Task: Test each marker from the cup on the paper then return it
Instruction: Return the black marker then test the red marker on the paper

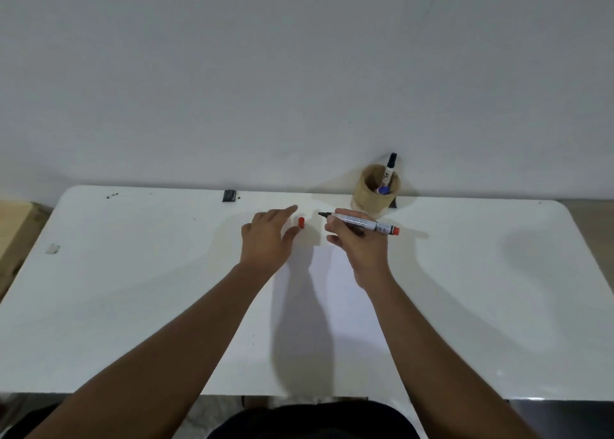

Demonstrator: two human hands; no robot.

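My right hand (357,239) grips an uncapped white marker (365,224) with a red end, held level, its dark tip pointing left. A red cap (301,222) stands on the table just left of that tip. My left hand (269,235) hovers beside the cap with fingers spread and holds nothing. A white sheet of paper (319,322) lies on the table beneath both forearms. At the back right stands a tan cup (373,194) holding a black-capped marker (389,171) and a blue-capped one (383,190).
The white table (133,289) runs to a grey wall behind. A small black clip (229,195) sits at the back edge, with a wooden surface (15,226) off the table's left side. A small scrap (52,248) lies at the left.
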